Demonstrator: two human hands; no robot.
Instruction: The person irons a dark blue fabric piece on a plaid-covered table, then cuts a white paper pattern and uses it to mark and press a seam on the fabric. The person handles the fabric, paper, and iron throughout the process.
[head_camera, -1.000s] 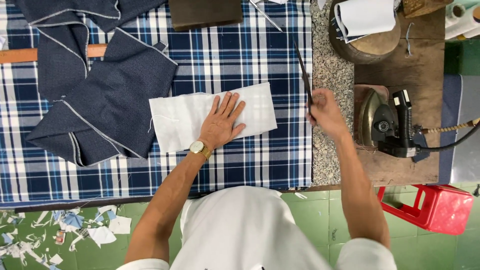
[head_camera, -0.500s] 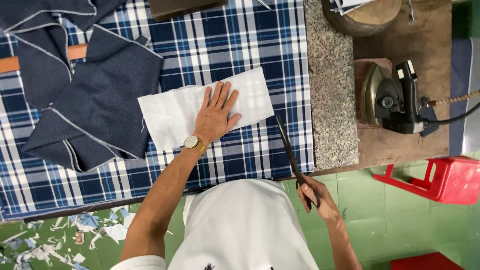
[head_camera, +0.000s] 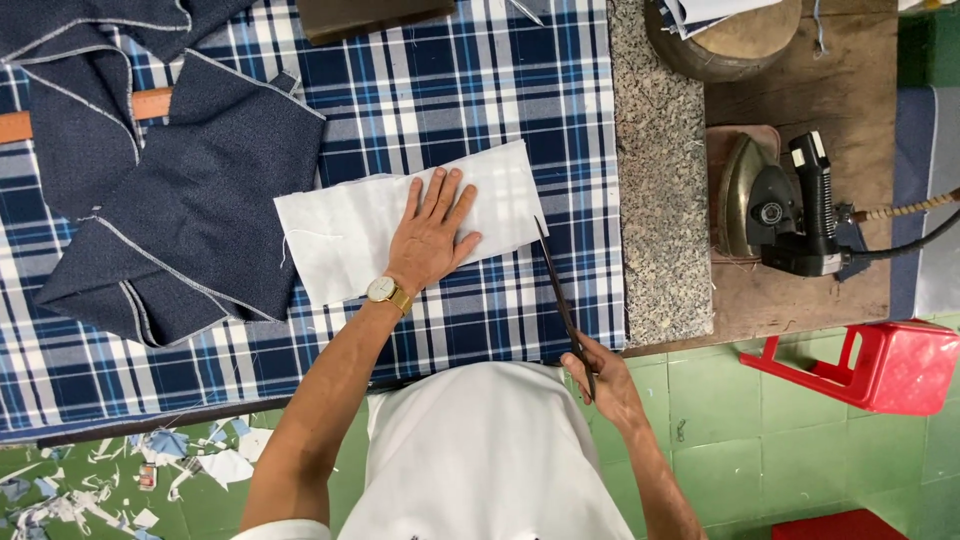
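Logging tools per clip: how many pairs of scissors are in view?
1. The scissors are in the right hand, tips at the white cloth under the left hand. Others may lie outside the frame.

No packages, labels, signs or screens anywhere in view.

White cloth piece (head_camera: 340, 225) under your left hand (head_camera: 430, 235), lying on the blue, navy and white plaid table cover (head_camera: 480, 90). Left of the cloth piece: navy fabric (head_camera: 200, 200) with pale edge stitching. Gold watch (head_camera: 385, 291) on your wrist. Dark scissors (head_camera: 558, 295) in your right hand (head_camera: 605, 380). Right of the cover: speckled grey stone strip (head_camera: 660, 200), then black and metal-grey iron (head_camera: 785, 205). Red stool (head_camera: 880, 365) on green tiles (head_camera: 740, 420).
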